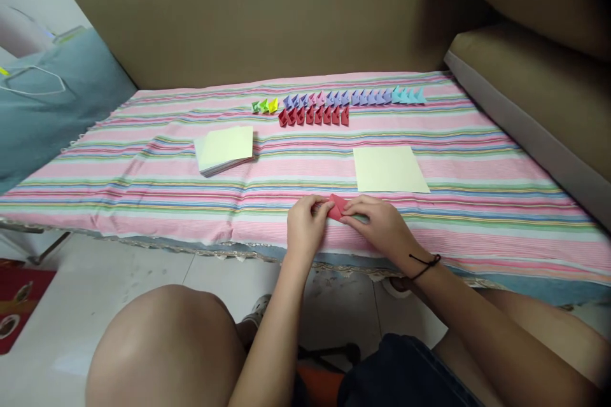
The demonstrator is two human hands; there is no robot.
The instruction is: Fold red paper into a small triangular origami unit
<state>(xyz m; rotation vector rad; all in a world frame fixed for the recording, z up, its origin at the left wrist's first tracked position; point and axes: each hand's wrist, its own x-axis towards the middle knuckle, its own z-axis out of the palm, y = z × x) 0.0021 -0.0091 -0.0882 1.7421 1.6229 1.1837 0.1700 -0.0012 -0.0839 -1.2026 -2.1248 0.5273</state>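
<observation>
A small folded piece of red paper (337, 207) is held between both hands, just above the striped cloth near its front edge. My left hand (306, 219) pinches its left side between thumb and fingers. At the right side, the fingertips of my right hand (377, 219) close on it; a dark cord is tied round that wrist. Beyond the hands lies a pale yellow square sheet (391, 169), flat on the cloth. To the left sits a stack of square paper (225, 147), pale yellow on top.
Folded paper pieces stand in two rows: a back row of green, yellow, purple, pink and blue pieces (353, 98), and a front row of red pieces (314, 116). The striped cloth (157, 172) covers the seat. A brown backrest (267, 19) rises behind; brown cushions (534, 82) are at right.
</observation>
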